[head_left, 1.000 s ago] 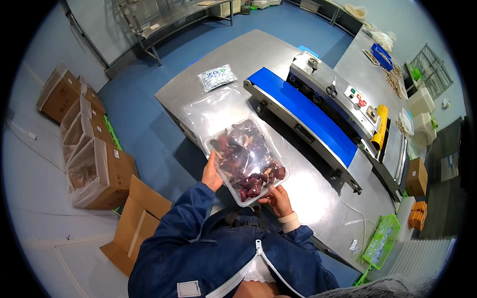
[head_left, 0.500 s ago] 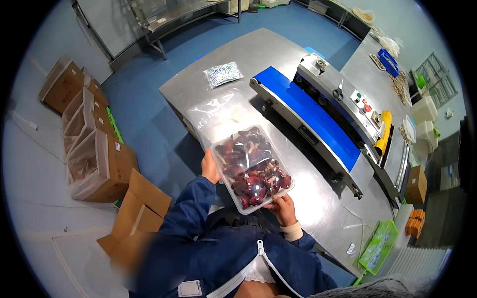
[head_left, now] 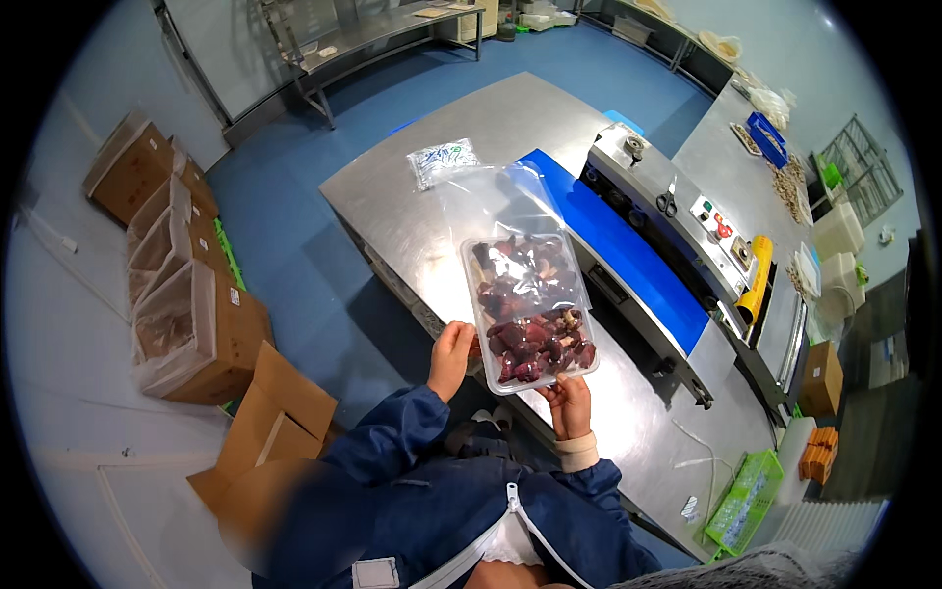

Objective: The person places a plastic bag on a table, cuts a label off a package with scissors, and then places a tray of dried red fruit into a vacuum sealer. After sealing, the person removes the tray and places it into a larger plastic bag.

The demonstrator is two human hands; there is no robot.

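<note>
A clear plastic tray (head_left: 531, 309) of dark red mushrooms with some pale stems is inside a transparent bag (head_left: 491, 196). The loose end of the bag spreads beyond the tray's far side, over the steel table and the edge of the blue belt. My right hand (head_left: 568, 403) grips the near edge, thumb on top and fingers underneath. At the tray's left edge, my left hand (head_left: 451, 360) is closed, its fingertips against the side and partly hidden. The tray is held up over the table's near edge, tilted toward me.
A sealing machine (head_left: 677, 211) with a blue conveyor belt (head_left: 628, 260) stands on the steel table (head_left: 392, 182). Scissors (head_left: 667, 199) lie on its top. A white printed packet (head_left: 442, 160) rests farther back. Lined cardboard boxes (head_left: 231, 329) stand left; a green basket (head_left: 746, 501) sits at right.
Both hands have carried the bagged tray right and farther from me, turning it straighter. The bag's loose end has swung right to the belt. My left hand has shifted toward the tray's near-left corner.
</note>
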